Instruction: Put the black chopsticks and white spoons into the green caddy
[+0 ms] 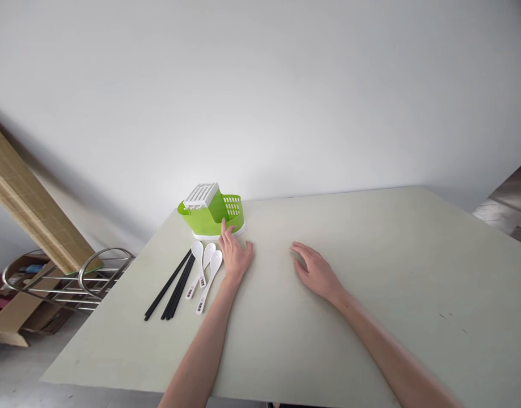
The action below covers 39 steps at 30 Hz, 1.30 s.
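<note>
A green utensil caddy [207, 218] with a white slotted top [201, 195] and a white base stands at the back left of the table. My left hand [235, 252] reaches to its front side, index finger extended at the green wall; whether it touches I cannot tell. The hand is open and holds nothing. Just left of it lie several white spoons [209, 277], fanned out with bowls toward the caddy. Beside these are several black chopsticks [179, 289] in two groups. My right hand [315, 269] rests over the table's middle, open, holding nothing.
The pale table [371, 340] meets a white wall [286, 102] at its back edge. Off its left side stand a metal rack [102, 283], a leaning tan board [34, 198] and a cardboard box [17, 311].
</note>
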Motion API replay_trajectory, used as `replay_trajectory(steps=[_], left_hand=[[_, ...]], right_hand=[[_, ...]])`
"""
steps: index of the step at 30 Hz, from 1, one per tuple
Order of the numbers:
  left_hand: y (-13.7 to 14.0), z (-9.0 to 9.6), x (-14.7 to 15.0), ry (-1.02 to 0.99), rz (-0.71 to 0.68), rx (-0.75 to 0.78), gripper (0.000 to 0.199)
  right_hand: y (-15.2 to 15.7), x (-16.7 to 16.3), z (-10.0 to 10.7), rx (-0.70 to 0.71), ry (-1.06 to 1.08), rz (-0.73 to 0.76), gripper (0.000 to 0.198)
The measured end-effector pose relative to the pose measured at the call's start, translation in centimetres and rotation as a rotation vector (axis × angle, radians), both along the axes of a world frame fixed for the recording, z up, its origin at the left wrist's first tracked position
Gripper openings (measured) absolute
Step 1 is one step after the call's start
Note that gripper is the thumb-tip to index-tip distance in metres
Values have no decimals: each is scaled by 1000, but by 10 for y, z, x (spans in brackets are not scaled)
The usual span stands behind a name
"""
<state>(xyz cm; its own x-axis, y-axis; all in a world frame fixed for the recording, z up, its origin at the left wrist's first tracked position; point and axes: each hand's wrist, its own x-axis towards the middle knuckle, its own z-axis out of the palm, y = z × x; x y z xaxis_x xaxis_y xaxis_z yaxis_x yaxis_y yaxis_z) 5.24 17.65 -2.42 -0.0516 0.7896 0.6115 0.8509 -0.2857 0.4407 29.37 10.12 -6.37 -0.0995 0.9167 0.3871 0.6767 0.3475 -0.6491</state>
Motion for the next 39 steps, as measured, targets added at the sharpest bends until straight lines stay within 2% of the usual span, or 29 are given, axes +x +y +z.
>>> replay_trajectory(steps=[18,22,25,28,32,36,39], left_hand=[[-1,-4,2,12,-44,52,54],[-19,-1,8,4,-73,77,50],[-41,9,3,76,-125,36,45],[-60,23,-21,172,-119,17,36],[-80,36,-77,258,-53,-63,35],[-96,39,-133,214,118,-205,43],[-103,41,-161,215,258,-344,54]], right_hand=[[2,-1,-4,28,8,-4,41],[4,0,-4,26,6,-4,40],[4,1,-3,18,0,1,40],[4,1,-2,7,-8,7,41],[3,1,-2,3,-10,2,41],[4,1,-4,7,1,5,42],[5,1,-6,17,0,-1,42]])
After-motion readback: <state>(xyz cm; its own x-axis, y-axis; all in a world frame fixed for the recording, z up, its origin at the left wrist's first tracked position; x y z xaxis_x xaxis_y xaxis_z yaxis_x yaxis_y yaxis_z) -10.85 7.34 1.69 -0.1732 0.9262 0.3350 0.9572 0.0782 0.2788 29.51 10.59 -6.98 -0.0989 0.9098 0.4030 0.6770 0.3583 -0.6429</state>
